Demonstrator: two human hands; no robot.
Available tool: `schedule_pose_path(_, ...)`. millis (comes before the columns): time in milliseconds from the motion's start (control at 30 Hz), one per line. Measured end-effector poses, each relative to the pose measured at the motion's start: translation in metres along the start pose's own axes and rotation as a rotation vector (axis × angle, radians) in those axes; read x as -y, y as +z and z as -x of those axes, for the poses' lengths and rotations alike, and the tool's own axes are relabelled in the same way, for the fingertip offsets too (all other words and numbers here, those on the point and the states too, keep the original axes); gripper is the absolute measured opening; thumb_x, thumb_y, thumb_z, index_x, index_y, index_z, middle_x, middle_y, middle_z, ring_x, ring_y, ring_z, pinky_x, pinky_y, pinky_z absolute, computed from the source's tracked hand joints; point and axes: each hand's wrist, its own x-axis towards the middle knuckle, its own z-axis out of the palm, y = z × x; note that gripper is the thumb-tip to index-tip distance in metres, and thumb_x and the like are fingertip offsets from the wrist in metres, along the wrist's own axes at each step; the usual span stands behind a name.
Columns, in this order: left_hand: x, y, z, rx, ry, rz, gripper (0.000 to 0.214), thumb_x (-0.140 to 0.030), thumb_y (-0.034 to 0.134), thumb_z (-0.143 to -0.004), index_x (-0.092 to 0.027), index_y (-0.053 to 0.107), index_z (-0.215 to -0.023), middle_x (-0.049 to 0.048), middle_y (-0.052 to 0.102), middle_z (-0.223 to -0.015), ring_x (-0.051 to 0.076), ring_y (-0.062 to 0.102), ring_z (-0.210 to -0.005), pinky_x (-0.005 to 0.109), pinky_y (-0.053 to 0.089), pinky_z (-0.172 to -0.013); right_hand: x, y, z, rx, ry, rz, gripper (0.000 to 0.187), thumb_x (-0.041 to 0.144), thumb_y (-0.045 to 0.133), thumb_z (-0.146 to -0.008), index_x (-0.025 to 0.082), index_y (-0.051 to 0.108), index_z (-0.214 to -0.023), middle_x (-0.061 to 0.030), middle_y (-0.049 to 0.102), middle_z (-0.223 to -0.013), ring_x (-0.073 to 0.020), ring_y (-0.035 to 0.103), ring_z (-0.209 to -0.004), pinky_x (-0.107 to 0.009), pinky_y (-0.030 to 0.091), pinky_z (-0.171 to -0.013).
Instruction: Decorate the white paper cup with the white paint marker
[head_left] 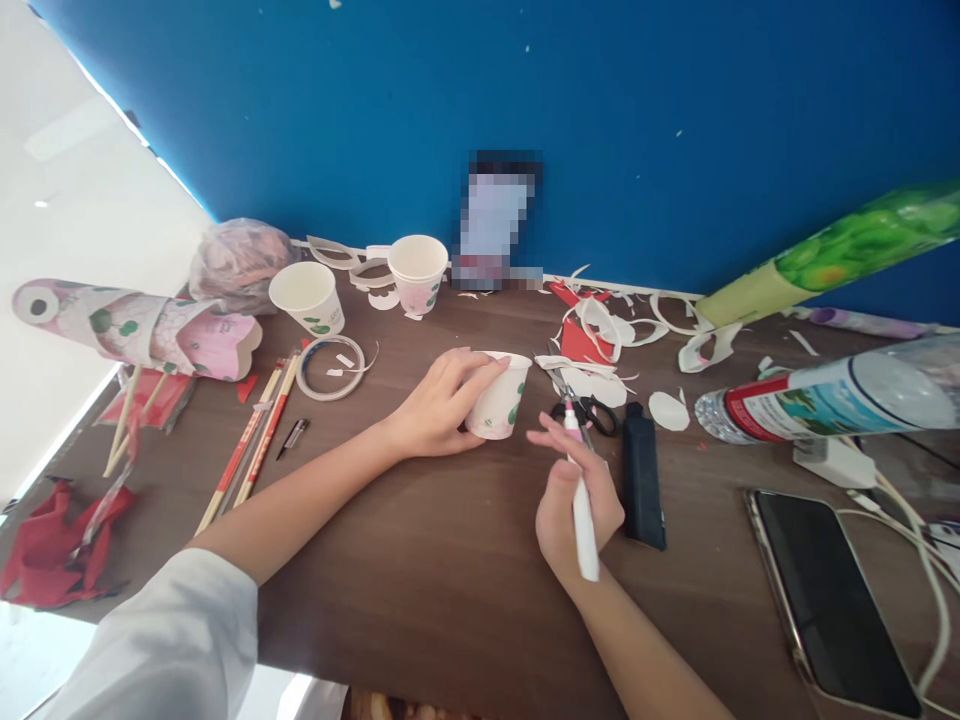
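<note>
Left hand (439,405): clasped around paper cup (499,405) | Right hand (556,520): closed on white pen (584,535), cup ahead-left | Black case (643,480): just right of right hand | Scissors (602,415): just beyond it

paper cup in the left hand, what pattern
The paper cup is white with green patches, seen in the head view.
</note>
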Motion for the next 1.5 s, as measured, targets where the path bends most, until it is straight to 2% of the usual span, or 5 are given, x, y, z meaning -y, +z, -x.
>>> schedule_pose_path(200, -0.006, -0.001, -0.002, -0.041, -0.06, 0.104, 0.096, -0.037, 0.067, -0.075, -0.016, 0.012, -0.15, 0.0189, 0.044, -0.125, 0.031, 0.045, -0.118, 0.048, 0.044, -0.097, -0.001, 0.007, -0.002, 0.099, 0.136, -0.198, 0.057, 0.02, 0.074, -0.074, 0.024, 0.049, -0.125, -0.0118, 0.059, -0.123, -0.0251, 0.064, -0.113, -0.048, 0.054, -0.099)
schedule_pose_path(733, -0.001, 0.001, 0.0, -0.039, -0.205, 0.366, 0.109, -0.051, 0.074, -0.067, -0.024, 0.007, -0.149, 0.0196, -0.007, -0.155, 0.043, 0.008, -0.145, 0.061, 0.027, -0.112, -0.004, 0.008, -0.006, 0.149, 0.546, -0.617, 0.047, 0.028, 0.074, -0.075, 0.029, 0.052, -0.116, -0.0061, 0.064, -0.105, -0.0206, 0.068, -0.099, -0.037, 0.06, -0.079)
schedule_pose_path(1000, -0.013, -0.005, -0.006, 0.204, -0.57, 1.011, 0.128, -0.034, 0.081, -0.063, -0.027, -0.015, -0.148, 0.019, 0.037, -0.148, 0.034, 0.041, -0.135, 0.052, 0.035, -0.11, 0.002, 0.006, -0.007, 0.099, 0.642, -0.72, 0.046, 0.025, 0.078, -0.07, 0.031, 0.056, -0.11, -0.003, 0.066, -0.103, -0.0195, 0.066, -0.101, -0.037, 0.057, -0.083)
schedule_pose_path(1200, -0.013, -0.006, -0.011, 0.341, -0.872, 1.362, 0.075, -0.031, 0.084, -0.06, -0.017, 0.049, -0.125, 0.018, 0.06, -0.127, 0.033, 0.058, -0.118, 0.051, 0.048, -0.098, -0.001, 0.008, -0.005, 0.059, 0.594, -0.617, 0.047, 0.026, 0.077, -0.071, 0.03, 0.054, -0.112, -0.0036, 0.065, -0.103, -0.0189, 0.066, -0.099, -0.04, 0.057, -0.087)
schedule_pose_path(1500, -0.004, -0.005, -0.014, 0.201, -1.014, 1.392, 0.063, -0.027, 0.087, -0.054, -0.013, 0.06, -0.109, 0.0148, 0.069, -0.113, 0.028, 0.065, -0.107, 0.046, 0.046, -0.099, 0.003, -0.002, -0.004, -0.023, -0.038, -0.008, 0.026, 0.024, 0.049, -0.091, 0.024, 0.062, -0.114, -0.0012, 0.069, -0.075, -0.0189, 0.069, -0.076, -0.046, 0.056, -0.086)
